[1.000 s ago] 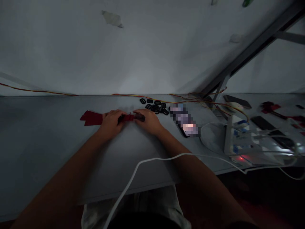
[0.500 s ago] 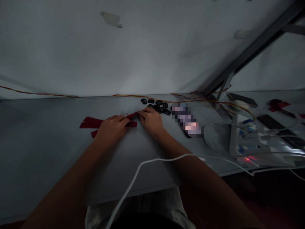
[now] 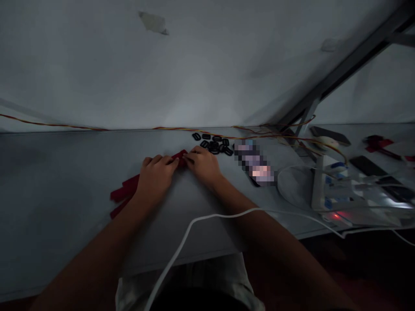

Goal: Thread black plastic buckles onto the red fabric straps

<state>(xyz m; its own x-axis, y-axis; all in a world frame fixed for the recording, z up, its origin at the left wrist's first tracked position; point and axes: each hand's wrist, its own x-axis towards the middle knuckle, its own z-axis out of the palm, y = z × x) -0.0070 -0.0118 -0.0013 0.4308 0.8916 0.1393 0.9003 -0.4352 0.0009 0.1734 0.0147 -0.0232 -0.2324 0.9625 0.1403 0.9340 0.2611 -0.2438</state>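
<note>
Red fabric strips [image 3: 126,190] run under my left hand [image 3: 158,172], their loose ends spreading out to the lower left on the grey table. The fingers of that hand are closed on the strips, with the thumb near the right end. My right hand [image 3: 204,164] pinches the right end of the red fabric between thumb and fingertips. Both hands are close together, a small piece of red showing between them. Just beyond my right hand lies a loose group of several black plastic strap sliders [image 3: 214,146].
A phone [image 3: 254,164] with a blurred screen lies right of the sliders. A white power strip [image 3: 333,181] with plugs and cables stands further right. A white cable [image 3: 214,215] crosses over my right forearm. Twisted wires [image 3: 181,129] run along the wall [image 3: 194,65].
The strips' left ends have swung down toward me, so the fabric lies more slanted. My left hand has shifted slightly right, and the right end is now gathered between both hands.
</note>
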